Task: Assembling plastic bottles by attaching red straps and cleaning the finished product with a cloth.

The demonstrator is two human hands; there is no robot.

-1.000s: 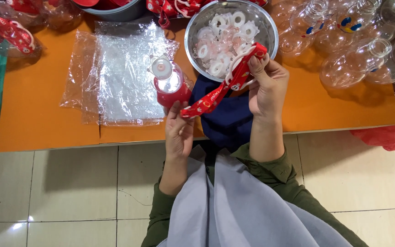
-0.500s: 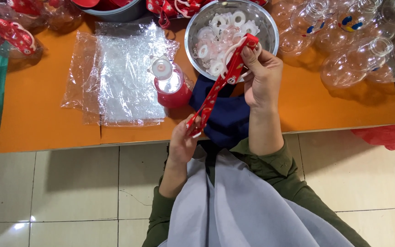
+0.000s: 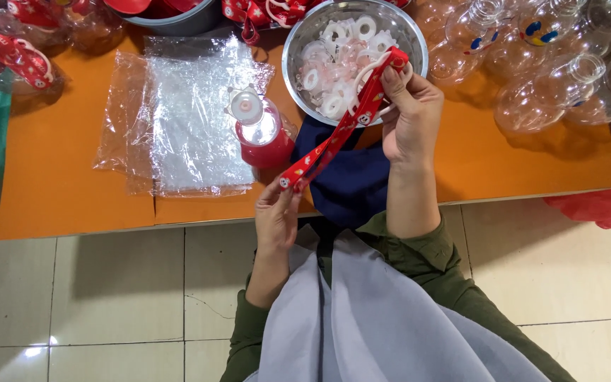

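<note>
A red patterned strap (image 3: 334,134) is stretched taut between my two hands. My left hand (image 3: 277,216) pinches its lower end near the orange table's front edge. My right hand (image 3: 408,113) grips its upper end, with a clear plastic ring on it, at the rim of a steel bowl (image 3: 295,42) full of clear rings. A small red bottle (image 3: 259,131) with a clear cap stands just left of the strap. A dark blue cloth (image 3: 351,180) lies under the strap.
A stack of clear plastic bags (image 3: 185,120) lies left of the bottle on the orange table (image 3: 58,170). Several clear empty bottles (image 3: 567,78) crowd the right side. More red straps (image 3: 19,56) and a grey bowl (image 3: 178,21) sit at the back. A red bag (image 3: 599,205) hangs right.
The strap, slack and bunched a second ago, has been pulled straight. My left hand has drawn its lower end down and toward me; my right hand has stayed at the bowl's rim.
</note>
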